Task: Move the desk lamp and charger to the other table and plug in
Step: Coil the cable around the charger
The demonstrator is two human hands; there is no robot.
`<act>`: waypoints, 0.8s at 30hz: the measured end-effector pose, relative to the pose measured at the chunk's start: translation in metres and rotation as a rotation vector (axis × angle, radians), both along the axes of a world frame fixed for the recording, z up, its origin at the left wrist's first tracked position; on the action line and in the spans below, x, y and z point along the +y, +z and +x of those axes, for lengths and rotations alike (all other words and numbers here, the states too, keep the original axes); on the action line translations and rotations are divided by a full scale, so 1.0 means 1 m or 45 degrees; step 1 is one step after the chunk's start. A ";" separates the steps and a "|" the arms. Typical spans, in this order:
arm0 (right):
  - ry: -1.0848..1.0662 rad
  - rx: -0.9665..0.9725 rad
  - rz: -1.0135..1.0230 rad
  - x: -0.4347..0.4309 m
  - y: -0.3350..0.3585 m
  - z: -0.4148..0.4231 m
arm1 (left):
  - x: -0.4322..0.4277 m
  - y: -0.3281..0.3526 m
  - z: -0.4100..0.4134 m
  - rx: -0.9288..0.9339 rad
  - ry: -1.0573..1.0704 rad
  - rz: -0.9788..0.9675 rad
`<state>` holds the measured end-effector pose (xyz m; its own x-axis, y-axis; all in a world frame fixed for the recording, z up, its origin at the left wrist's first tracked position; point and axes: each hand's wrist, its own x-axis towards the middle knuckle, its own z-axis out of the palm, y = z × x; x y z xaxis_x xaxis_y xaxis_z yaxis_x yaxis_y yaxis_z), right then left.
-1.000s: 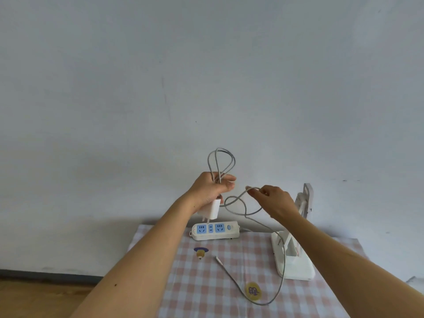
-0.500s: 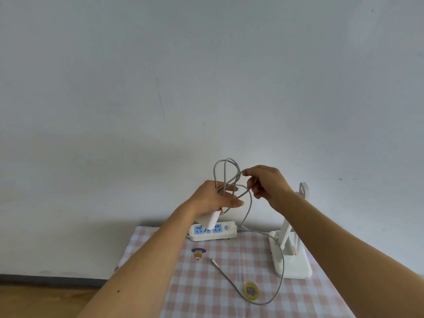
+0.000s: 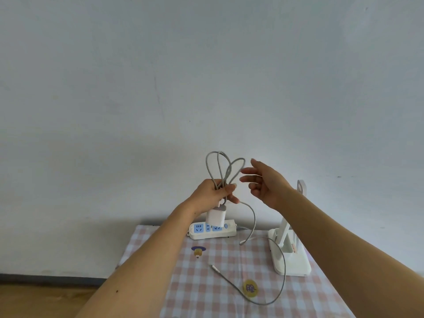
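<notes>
My left hand (image 3: 212,195) is raised above the table and grips several loops of the grey charger cable (image 3: 223,168). The white charger block (image 3: 215,216) hangs just below that fist. One loose cable end dangles down to the right of the block. My right hand (image 3: 263,180) is open beside the loops, fingers spread, touching nothing. The white desk lamp (image 3: 290,255) stands on the right of the table, its arm partly behind my right forearm. A second grey cable (image 3: 283,278) runs from the lamp base in a curve across the cloth.
A white power strip (image 3: 212,230) with blue sockets lies at the back of the table against the wall. The table carries a pink checked cloth (image 3: 202,288) with small printed pictures. Wooden floor shows at lower left.
My right hand brought a further loop of cable up to my left hand, then let go and opened. The left hand now holds the added loop.
</notes>
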<state>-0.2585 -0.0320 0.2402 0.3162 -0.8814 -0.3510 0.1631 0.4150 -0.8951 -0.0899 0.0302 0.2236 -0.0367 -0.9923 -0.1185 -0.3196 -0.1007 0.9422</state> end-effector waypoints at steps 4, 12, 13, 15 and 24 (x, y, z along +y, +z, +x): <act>0.062 0.423 -0.154 0.001 -0.015 -0.006 | -0.001 0.004 0.003 -0.006 0.068 -0.035; 0.669 1.093 -0.460 0.019 -0.035 0.000 | -0.005 0.006 0.000 0.399 0.183 -0.033; 0.679 1.133 -0.466 0.019 -0.037 0.000 | -0.005 0.008 0.000 0.398 0.191 -0.033; 0.654 1.202 -0.485 0.019 -0.040 -0.001 | -0.002 0.010 0.001 0.362 0.193 -0.031; 0.404 1.513 -0.642 0.012 -0.044 -0.015 | 0.001 0.008 0.004 0.226 0.285 0.001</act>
